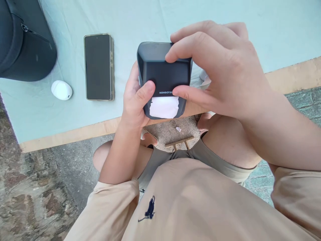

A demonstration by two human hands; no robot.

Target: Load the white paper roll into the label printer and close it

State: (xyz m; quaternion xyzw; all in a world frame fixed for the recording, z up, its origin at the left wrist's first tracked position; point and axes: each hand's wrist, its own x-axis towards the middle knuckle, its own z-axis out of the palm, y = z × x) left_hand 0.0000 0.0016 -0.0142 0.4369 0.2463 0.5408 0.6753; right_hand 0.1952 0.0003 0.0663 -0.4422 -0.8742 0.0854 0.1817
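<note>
A black label printer (165,75) marked NIIMBOT is held up over the table's near edge. My left hand (137,97) grips its left side, thumb on the front face and the other fingers behind. Across the top right corner and the front, my right hand (220,63) lays its fingers and thumb, closed on the printer too. A torn-edged white paper piece (164,107) covers the lower front of the printer, just under the lettering. Part of a white object (204,78), mostly hidden, shows behind my right hand.
On the pale green cloth (130,16) lie a smartphone (98,67) and a white earbud case (61,90). A black zippered case (25,43) stands at the far left. Below the table edge (72,135), a paper scrap (178,129) lies on the ground.
</note>
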